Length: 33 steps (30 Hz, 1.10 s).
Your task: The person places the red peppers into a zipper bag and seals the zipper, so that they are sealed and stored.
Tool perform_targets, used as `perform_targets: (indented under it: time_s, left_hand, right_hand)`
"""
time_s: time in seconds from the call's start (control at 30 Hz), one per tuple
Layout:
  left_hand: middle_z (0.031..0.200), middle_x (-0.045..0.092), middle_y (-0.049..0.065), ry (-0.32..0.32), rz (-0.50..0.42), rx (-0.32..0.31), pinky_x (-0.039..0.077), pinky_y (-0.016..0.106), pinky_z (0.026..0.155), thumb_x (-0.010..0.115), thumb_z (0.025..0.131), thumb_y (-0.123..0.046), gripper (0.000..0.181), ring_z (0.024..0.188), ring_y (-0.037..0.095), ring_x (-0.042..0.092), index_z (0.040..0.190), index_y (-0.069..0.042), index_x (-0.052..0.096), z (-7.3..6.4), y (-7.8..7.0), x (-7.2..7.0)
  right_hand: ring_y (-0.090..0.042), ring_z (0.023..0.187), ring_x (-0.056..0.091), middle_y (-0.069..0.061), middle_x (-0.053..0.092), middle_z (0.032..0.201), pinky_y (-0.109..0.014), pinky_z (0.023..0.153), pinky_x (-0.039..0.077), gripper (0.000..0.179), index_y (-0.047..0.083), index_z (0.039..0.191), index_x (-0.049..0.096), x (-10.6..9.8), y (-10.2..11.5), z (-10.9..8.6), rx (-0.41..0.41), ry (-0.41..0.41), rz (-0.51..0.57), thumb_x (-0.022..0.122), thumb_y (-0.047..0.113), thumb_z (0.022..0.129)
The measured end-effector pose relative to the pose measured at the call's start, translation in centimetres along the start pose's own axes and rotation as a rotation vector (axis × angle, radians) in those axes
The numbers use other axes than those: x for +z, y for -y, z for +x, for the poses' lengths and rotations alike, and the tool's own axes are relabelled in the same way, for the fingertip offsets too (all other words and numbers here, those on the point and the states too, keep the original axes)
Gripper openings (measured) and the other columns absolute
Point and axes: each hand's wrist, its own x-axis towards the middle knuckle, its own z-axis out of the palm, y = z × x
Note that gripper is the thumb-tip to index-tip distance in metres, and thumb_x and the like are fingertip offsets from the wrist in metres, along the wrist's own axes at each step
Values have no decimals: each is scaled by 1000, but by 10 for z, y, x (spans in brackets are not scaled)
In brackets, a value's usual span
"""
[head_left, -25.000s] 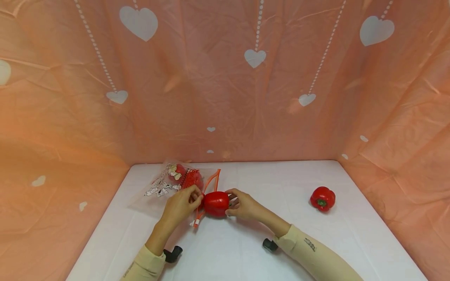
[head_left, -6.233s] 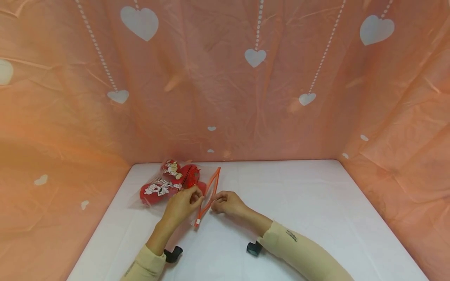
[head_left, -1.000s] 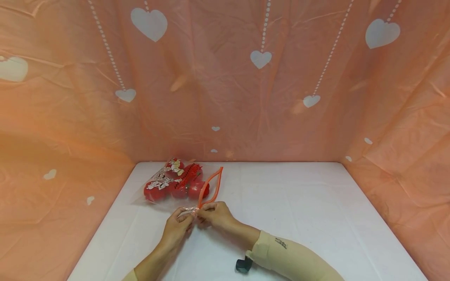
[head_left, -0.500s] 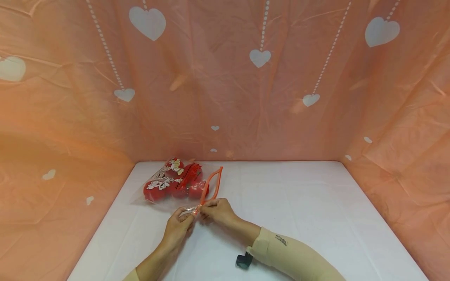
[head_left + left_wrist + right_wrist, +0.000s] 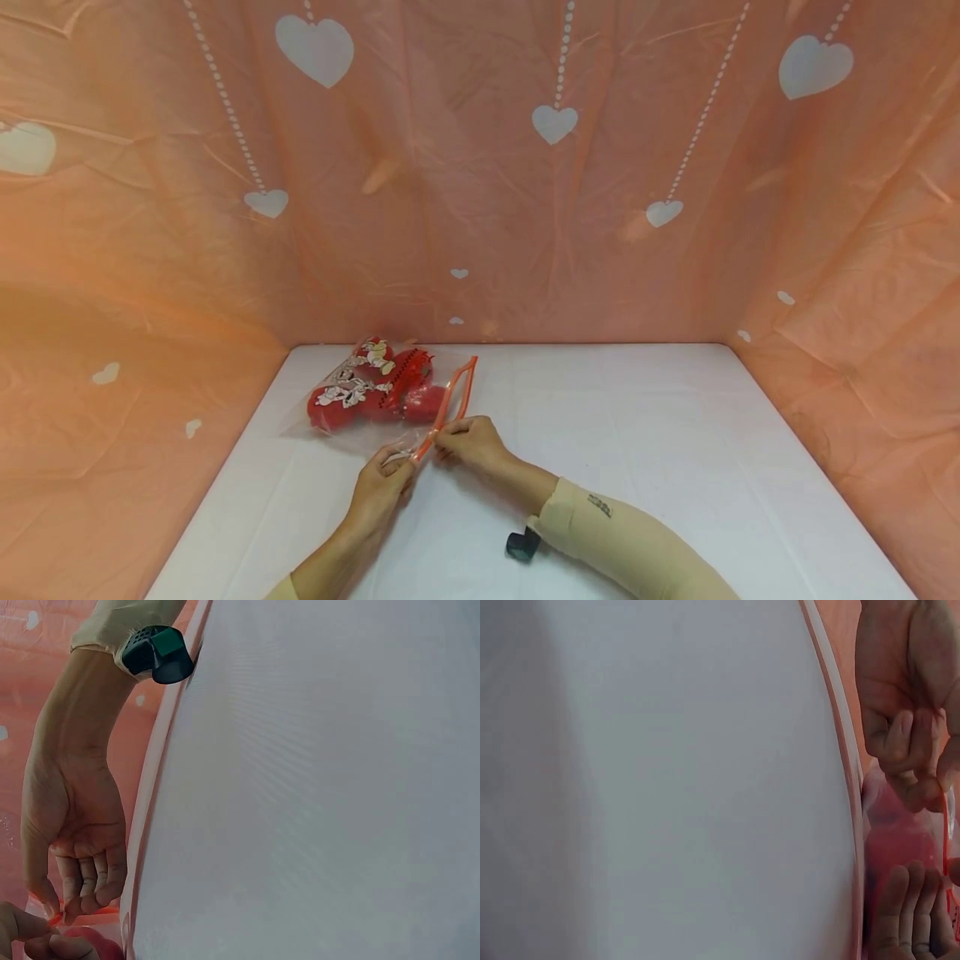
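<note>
A clear zip bag [image 5: 300, 425] printed with cartoon figures lies at the table's back left. Several red bell peppers [image 5: 423, 403] are inside it. My left hand [image 5: 380, 487] pinches the near end of its orange zip strip [image 5: 466, 388]. A short way up that strip, my right hand [image 5: 478, 446] pinches it between thumb and fingers. Between the hands the strip looks like a single band; beyond the right hand its two sides stand apart. The right fingers hide whatever they hold there. In the left wrist view the right hand [image 5: 79, 817] shows with its palm side toward the camera.
The white table [image 5: 637, 433] runs along an orange curtain [image 5: 480, 192] with white hearts, which also closes off both sides. A small black wrist camera [image 5: 522, 545] sits under the right sleeve [image 5: 622, 533].
Over the last second my right hand has slid up the strip, away from the left. Earlier a pepper was being put into the bag; the loose one on the right has left the table.
</note>
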Motion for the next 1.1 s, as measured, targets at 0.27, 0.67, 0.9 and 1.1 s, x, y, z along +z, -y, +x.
perform_targets:
  time_s: [0.27, 0.67, 0.9, 1.1]
  left_hand:
    - [78, 64, 1, -1, 6, 4, 42, 22, 56, 62, 100, 4, 27, 61, 9, 50, 125, 11, 57, 2, 2, -2]
    - [81, 64, 2, 1, -15, 0, 41, 22, 56, 61, 99, 5, 31, 62, 9, 49, 129, 12, 55, 2, 3, -2]
    - [83, 65, 2, -3, -19, -5, 42, 22, 57, 62, 99, 4, 34, 63, 9, 49, 132, 11, 56, 1, 2, -2]
    - [83, 65, 3, 2, -22, -8, 42, 22, 58, 62, 98, 5, 33, 64, 9, 49, 130, 12, 57, 0, 1, 0]
  right_hand:
    - [-14, 65, 72, -17, 77, 78, -30, 63, 62, 16, -11, 94, 78, -4, 2, 8, 4, -6, -7, 76, 4, 90]
    - [-14, 66, 71, -19, 77, 79, -32, 65, 63, 14, -12, 95, 77, -17, -3, 27, -6, -11, -29, 74, 1, 90]
    - [-13, 64, 69, -16, 76, 77, -31, 64, 62, 14, -13, 95, 76, -24, 1, 33, -7, -19, -66, 73, 0, 91]
    - [-13, 64, 69, -13, 75, 76, -33, 64, 62, 14, -12, 96, 77, -29, 2, 40, -19, -31, -90, 74, 1, 92]
